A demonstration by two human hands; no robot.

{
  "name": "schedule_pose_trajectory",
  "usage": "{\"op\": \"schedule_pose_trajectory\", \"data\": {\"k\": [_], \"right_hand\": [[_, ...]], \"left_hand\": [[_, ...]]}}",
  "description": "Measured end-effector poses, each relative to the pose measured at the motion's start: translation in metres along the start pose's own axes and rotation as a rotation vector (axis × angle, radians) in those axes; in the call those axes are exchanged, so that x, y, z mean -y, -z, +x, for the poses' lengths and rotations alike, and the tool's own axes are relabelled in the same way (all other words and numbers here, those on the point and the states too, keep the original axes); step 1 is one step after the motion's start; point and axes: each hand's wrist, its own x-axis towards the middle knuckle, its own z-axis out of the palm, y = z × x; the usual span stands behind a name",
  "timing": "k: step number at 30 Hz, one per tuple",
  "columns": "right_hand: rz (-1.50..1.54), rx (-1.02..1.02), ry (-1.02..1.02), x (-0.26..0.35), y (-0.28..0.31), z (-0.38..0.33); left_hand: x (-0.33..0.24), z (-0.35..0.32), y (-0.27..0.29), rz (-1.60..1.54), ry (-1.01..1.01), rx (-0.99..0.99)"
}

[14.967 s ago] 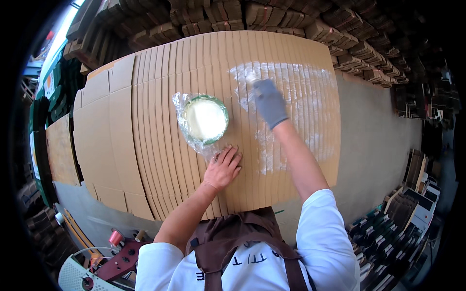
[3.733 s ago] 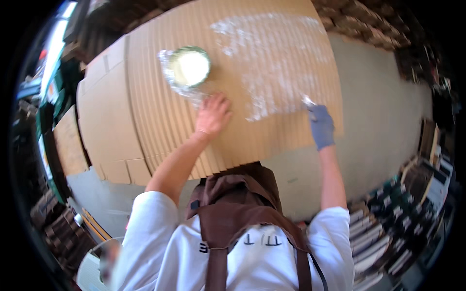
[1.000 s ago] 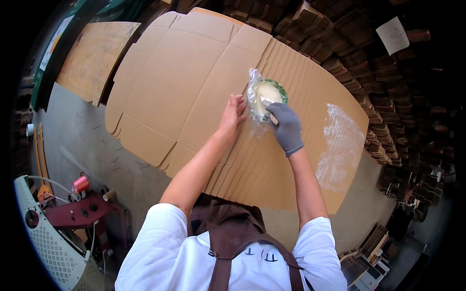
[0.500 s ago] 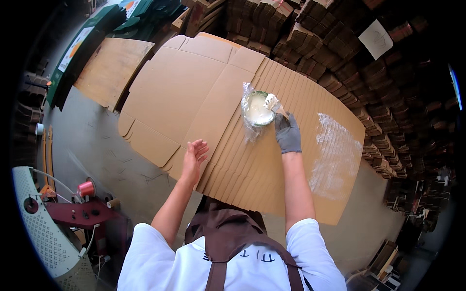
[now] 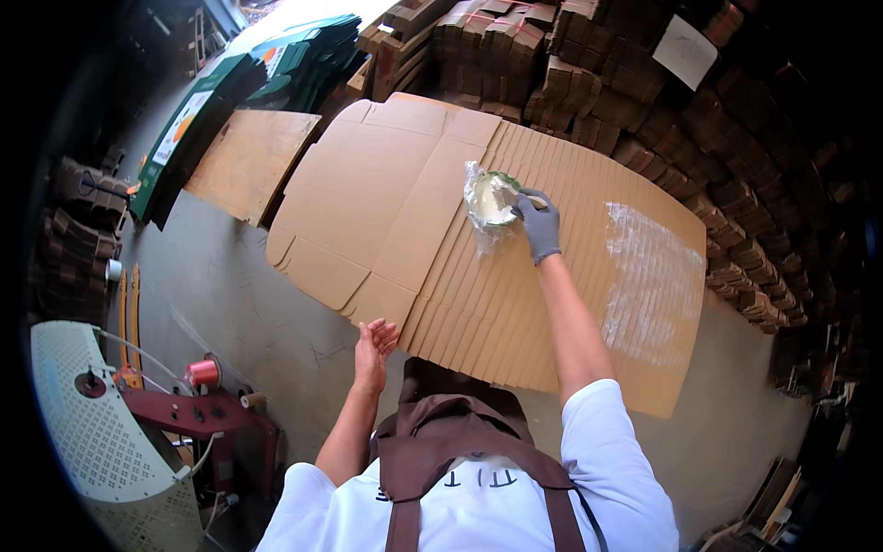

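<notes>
My right hand (image 5: 541, 227), in a grey glove, is closed on a brush whose handle is mostly hidden by the fingers. Its head is down in a round bowl (image 5: 487, 211) of creamy white paste with a green rim. Crumpled clear plastic film (image 5: 475, 221) spreads around the bowl's left and near sides. Under the bowl lies a row of overlapped flat cardboard sheets (image 5: 515, 304), their edges forming parallel steps. My bare left hand (image 5: 373, 350) holds nothing, fingers extended, at the near edge of the cardboard.
White paste streaks (image 5: 648, 285) cover the cardboard's right part. Bundled cardboard stacks (image 5: 589, 92) line the far and right sides. A wooden board (image 5: 253, 161) and green printed cartons (image 5: 189, 124) are at far left. A machine with a perforated pale cover (image 5: 101, 423) stands at near left.
My right hand has brought the brush from the bowl's right rim down into the paste. My left hand has drawn back toward me. The whole view has shifted slightly.
</notes>
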Motion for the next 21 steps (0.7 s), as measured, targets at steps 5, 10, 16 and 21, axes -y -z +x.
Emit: {"op": "schedule_pose_trajectory", "data": {"k": [5,10,16,21], "right_hand": [[0.818,-0.109,-0.248,-0.059,0.043,0.019],[1.234,-0.384,-0.368,-0.057,0.000,-0.004],[1.547,-0.356,-0.269,-0.056,0.004,-0.011],[1.421,-0.421,-0.042,-0.024,0.002,-0.034]], "left_hand": [[-0.008,0.029,-0.010,0.072,0.025,0.098],[-0.033,0.064,0.006,0.141,0.046,0.175],[-0.051,0.109,0.022,0.291,-0.027,0.337],[-0.056,0.135,0.010,0.548,-0.176,0.530]]}}
